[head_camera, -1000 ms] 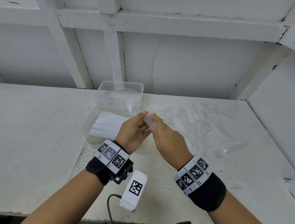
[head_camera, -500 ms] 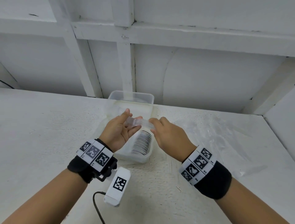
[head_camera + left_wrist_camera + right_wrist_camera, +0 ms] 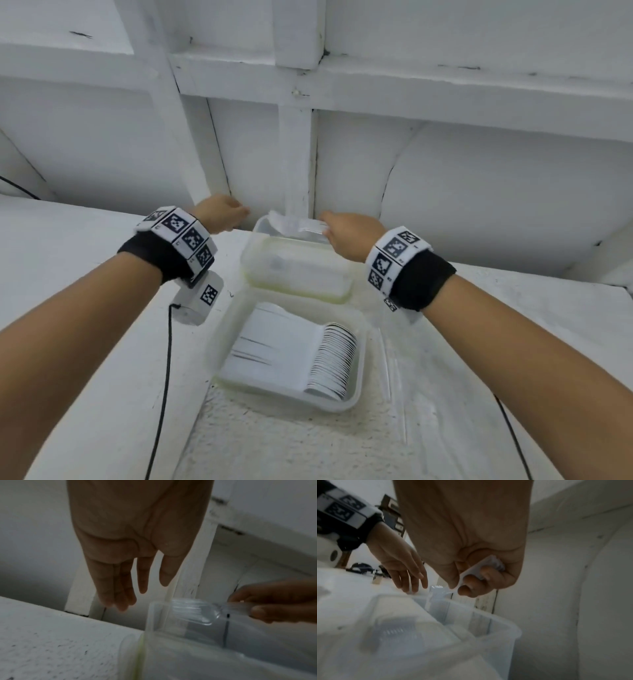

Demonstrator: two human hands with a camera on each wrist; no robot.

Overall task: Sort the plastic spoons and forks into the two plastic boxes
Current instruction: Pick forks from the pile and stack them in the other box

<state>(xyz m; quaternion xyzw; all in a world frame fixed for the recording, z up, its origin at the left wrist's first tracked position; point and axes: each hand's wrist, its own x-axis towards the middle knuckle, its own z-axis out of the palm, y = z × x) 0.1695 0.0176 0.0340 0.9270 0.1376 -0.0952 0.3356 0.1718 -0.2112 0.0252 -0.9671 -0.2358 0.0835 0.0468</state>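
Two translucent plastic boxes stand one behind the other on the white table. The near box (image 3: 359, 377) holds a neat row of white spoons (image 3: 308, 349). Above the far box (image 3: 260, 270) my right hand (image 3: 346, 229) grips a bundle of clear plastic forks (image 3: 298, 224) by the handles, tines pointing left. The right wrist view shows the fingers curled round the forks (image 3: 471, 572) over the far box's rim (image 3: 505, 626). My left hand (image 3: 222, 212) hovers just left of that box, fingers straight, holding nothing. Its fingers (image 3: 130, 574) hang near the forks (image 3: 192, 611).
A white wall with beams (image 3: 298, 154) rises directly behind the far box. A black cable (image 3: 166, 377) runs along the table on the left. Clear plastic strips (image 3: 390, 370) lie right of the near box.
Both hands moved away from me to the far box. My left hand let go of the fork bundle, which my right hand now holds alone. The view shifted forward and down.
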